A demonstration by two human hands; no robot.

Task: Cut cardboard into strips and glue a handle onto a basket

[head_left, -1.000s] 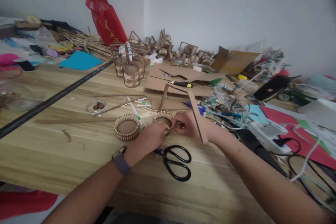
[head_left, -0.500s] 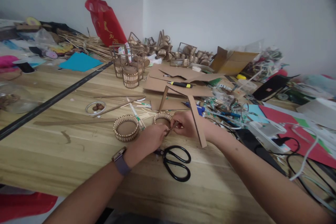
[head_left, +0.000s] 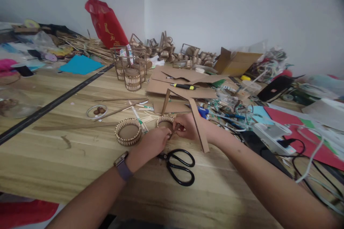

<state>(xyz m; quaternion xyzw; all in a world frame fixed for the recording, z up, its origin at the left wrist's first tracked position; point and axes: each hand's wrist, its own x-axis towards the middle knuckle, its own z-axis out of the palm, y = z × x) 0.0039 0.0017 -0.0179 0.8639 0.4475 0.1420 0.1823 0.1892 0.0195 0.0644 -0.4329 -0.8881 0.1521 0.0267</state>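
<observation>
While one slatted ring (head_left: 128,131) sits whole on the desk (head_left: 80,157), a thin stick (head_left: 174,133) is pinched by left hand (head_left: 154,142) and right hand (head_left: 188,127) at the second ring (head_left: 163,119), seemingly unfinished.

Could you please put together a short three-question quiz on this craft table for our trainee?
1. True or false: the black scissors lie on the table, nearer the person than the slatted round basket.
2. Which wrist bears the watch: A left, B right?
3. Fill in: the left hand and right hand pinch a thin ____ beside that basket.
Key: 1 true; 2 A; 3 stick.
</observation>
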